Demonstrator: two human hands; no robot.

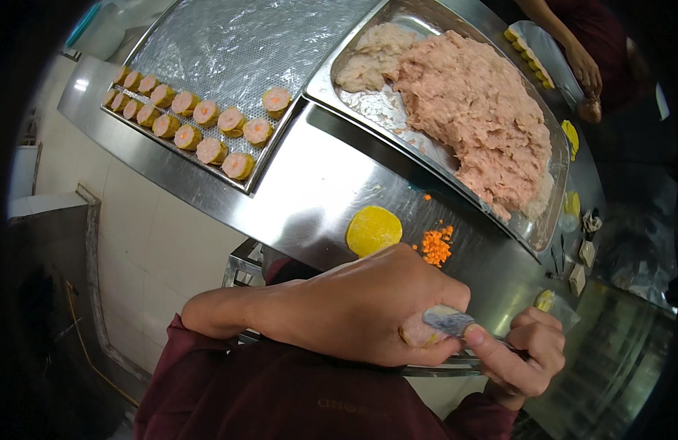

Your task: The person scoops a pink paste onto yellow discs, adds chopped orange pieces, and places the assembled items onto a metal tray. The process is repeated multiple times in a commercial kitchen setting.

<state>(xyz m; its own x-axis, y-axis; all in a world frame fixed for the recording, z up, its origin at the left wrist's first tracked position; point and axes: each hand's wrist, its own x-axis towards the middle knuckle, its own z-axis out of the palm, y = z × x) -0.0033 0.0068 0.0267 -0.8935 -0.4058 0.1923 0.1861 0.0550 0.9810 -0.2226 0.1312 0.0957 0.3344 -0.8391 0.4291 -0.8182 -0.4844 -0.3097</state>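
Observation:
My left hand (376,304) is curled around a dumpling (416,334) with a pale pink meat filling facing up and to the right. In my right hand (526,356) is a small metal spatula (447,320); its smeared blade lies against the filling. The fingers of my left hand hide most of the dumpling's wrapper. Just beyond that hand, a round yellow wrapper (373,231) lies flat on the steel table (310,198). Beside it sits a small heap of diced orange bits, which look like carrot (436,246).
A deep metal pan (321,82) holds a large mound of pink minced meat (475,110). At the far left, rows of open-topped dumplings (186,136) stand on a plastic-covered tray (254,165). Another person's hand (585,73) works at the far right, near more yellow pieces (528,59).

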